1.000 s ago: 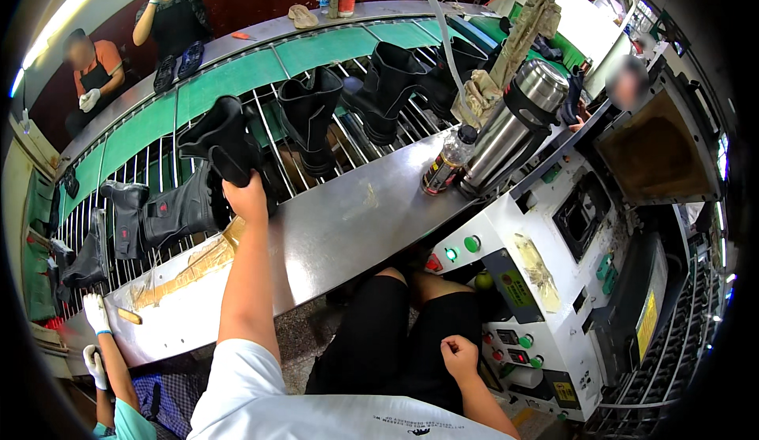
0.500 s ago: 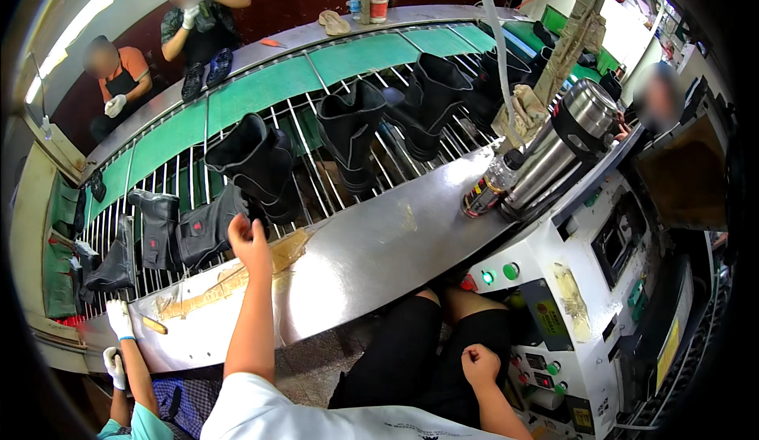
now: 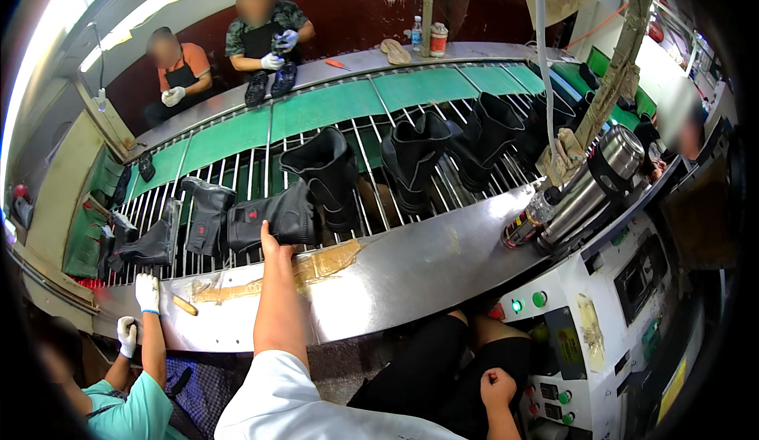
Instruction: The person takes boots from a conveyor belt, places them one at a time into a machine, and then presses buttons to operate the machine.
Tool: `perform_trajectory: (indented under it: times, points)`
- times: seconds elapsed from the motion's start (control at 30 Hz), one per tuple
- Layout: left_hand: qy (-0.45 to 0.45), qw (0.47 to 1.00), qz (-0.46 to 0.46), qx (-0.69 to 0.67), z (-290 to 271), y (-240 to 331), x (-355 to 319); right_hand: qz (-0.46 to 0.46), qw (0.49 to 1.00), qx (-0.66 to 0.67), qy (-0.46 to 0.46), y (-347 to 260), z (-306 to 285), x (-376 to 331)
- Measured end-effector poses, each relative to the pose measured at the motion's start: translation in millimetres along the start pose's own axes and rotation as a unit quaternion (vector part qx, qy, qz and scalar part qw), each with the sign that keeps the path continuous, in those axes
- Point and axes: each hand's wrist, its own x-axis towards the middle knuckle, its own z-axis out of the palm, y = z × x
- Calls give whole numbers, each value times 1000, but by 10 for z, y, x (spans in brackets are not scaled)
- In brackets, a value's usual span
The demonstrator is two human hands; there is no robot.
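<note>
My left hand (image 3: 275, 242) is at the near side of a black boot (image 3: 269, 217) that lies on its side on the bars of the conveyor (image 3: 220, 252). Its thumb presses on the boot by a small red mark, and the other fingers are mostly hidden behind it. To the left lie another black boot (image 3: 209, 215) and a third (image 3: 152, 234). An upright black boot (image 3: 326, 177) stands just to the right. Down by my thigh, my right hand (image 3: 498, 387) is curled into a loose fist and holds nothing visible.
A metal ledge (image 3: 411, 270) runs before me, bearing a bottle (image 3: 528, 220) and a steel flask (image 3: 594, 185). A control panel (image 3: 545, 321) stands at my right. A gloved co-worker (image 3: 146, 298) sits at my left; two people (image 3: 269, 41) work across the conveyor.
My left hand has gone from beside the lying boot onto it, thumb now against its side. My view has swung, so the scene sits lower and further right. My right hand stays curled.
</note>
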Motion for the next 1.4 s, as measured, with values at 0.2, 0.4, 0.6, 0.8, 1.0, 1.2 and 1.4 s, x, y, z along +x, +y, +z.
perform_trajectory:
  times: [0.2,0.4,0.6,0.8,1.0,1.2,1.4]
  points:
    - [69,956,284,27,391,361,47,-7,1000,-6,-1,-89,-145,-50]
    - [-4,742,584,330,1153,748,-426,0,998,64,-6,-4,-128,-69]
    - [-35,547,658,516,1428,977,-2056,-24,999,34,-28,16,-195,-151]
    - [-156,621,633,434,937,1068,-3463,-64,921,319,-214,-400,-267,-258]
    - [-344,849,375,144,933,423,-4290,-180,621,651,-398,-1623,-11,-339]
    - [-462,882,78,49,1292,-584,-4720,-133,368,908,-153,-1806,71,-202]
    - [-460,879,-116,51,1735,-1806,-4851,-142,523,839,56,-1441,-1595,434]
